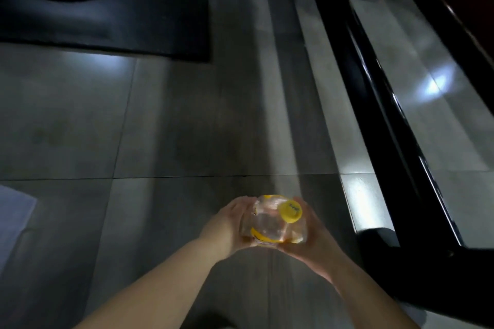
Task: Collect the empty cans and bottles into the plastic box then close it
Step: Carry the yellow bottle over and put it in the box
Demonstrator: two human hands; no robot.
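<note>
Left hand (227, 224): palm pressed flat against the left side of the bottle, fingers reaching forward along it, the bare forearm running down to the near-left edge.
Right hand (312, 235): cupped under and around the right side of the bottle, thumb up beside the cap; its forearm runs off to the near right.
Grip: both hands are clamped on the same bottle, one on each side, holding it between them above the floor.
Bottle (272, 224): clear plastic, crumpled-looking, with yellow label bands showing at its near and far ends; it sits near the middle of the view, low in the scene, and looks empty.
Cap (290, 211): yellow, on the bottle, turned up toward the camera and tilted to the right.
Floor (160, 128): large grey tiles with dark grout lines, pale patches of reflected light far left and on the right.
Mat (120, 13): dark, lying on the floor at far left, well apart from the hands; round dark shapes rest on it, too dim to tell what they are.
Black frame (374, 88): a glossy black bar running from far centre to near right, just right of the hands.
Pale object (13, 214): at the left edge, cut off, unclear.
</note>
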